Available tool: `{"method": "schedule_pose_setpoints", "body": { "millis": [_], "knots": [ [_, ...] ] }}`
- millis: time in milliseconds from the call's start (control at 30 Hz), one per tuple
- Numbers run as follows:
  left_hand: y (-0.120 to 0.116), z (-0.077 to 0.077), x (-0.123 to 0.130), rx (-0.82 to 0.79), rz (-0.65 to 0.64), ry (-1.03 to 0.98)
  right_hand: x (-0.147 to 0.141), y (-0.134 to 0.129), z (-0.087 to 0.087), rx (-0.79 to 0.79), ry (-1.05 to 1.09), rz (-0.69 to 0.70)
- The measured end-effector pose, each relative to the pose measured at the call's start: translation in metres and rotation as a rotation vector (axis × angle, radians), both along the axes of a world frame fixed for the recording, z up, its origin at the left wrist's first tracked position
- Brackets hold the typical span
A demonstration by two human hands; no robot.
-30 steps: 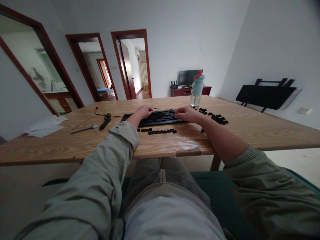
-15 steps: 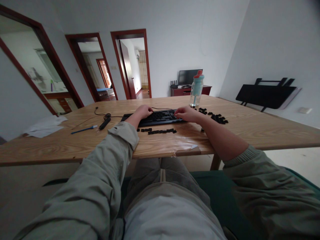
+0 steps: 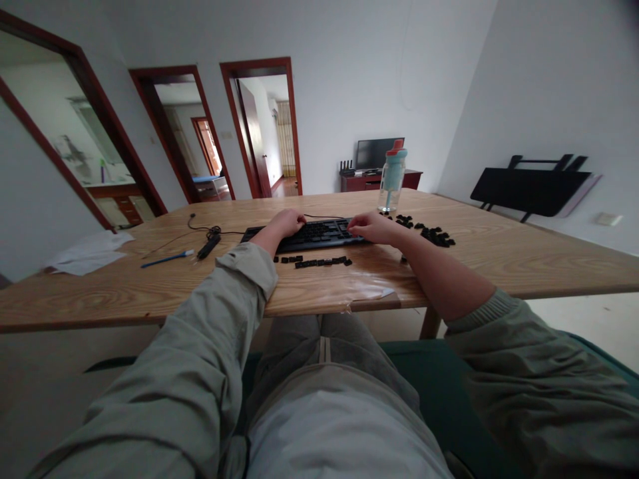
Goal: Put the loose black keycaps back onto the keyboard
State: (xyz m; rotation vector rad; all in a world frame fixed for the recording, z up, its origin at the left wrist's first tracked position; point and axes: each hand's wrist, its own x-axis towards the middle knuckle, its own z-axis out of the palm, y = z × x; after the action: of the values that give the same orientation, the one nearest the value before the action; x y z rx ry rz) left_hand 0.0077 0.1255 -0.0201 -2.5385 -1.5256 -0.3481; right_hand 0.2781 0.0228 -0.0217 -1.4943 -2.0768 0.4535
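Observation:
A black keyboard (image 3: 319,234) lies across the wooden table, with dark gaps among its keys. My left hand (image 3: 288,223) reaches over its left part, fingers curled down and closed at the keys; anything between them is hidden. At the keyboard's right end, my right hand (image 3: 370,228) has thumb and fingers pressed together; whatever they pinch is too small to make out. In front of the keyboard, loose black keycaps (image 3: 322,263) lie in rough rows. More keycaps (image 3: 435,235) are heaped to the right, beyond my right forearm.
A clear bottle (image 3: 393,176) with a red and teal top stands behind the right hand. Left of the keyboard are a coiled black cable (image 3: 210,242), a blue brush (image 3: 167,259) and white paper (image 3: 90,253). The table's front edge (image 3: 299,314) is close to my body.
Both hands stay at the same places on the keyboard, fingers closed. The view shifts very slightly; no object has visibly moved.

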Motion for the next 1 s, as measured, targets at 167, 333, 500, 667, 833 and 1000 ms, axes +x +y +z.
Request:
{"method": "schedule_pose_setpoints", "body": {
  "millis": [167, 333, 500, 667, 833, 1000],
  "knots": [
    [0.0, 0.004, 0.005, 0.017, 0.016, 0.098, 0.0, 0.001, -0.002, -0.007, 0.001, 0.01],
    [-0.001, 0.003, 0.011, 0.023, 0.043, 0.145, 0.0, 0.0, 0.0, 0.005, -0.034, 0.024],
    [-0.011, 0.003, 0.018, -0.013, 0.055, 0.19, 0.002, 0.002, -0.001, 0.02, -0.034, 0.037],
    [-0.021, 0.005, 0.022, -0.013, 0.056, 0.203, 0.003, 0.003, -0.003, 0.013, -0.026, 0.024],
    [-0.018, 0.003, 0.017, -0.015, 0.039, 0.183, 0.001, 0.0, -0.002, -0.008, -0.049, -0.001],
    [-0.016, 0.001, 0.017, -0.007, 0.03, 0.157, 0.0, 0.0, -0.003, -0.007, -0.052, 0.012]
  ]
}}
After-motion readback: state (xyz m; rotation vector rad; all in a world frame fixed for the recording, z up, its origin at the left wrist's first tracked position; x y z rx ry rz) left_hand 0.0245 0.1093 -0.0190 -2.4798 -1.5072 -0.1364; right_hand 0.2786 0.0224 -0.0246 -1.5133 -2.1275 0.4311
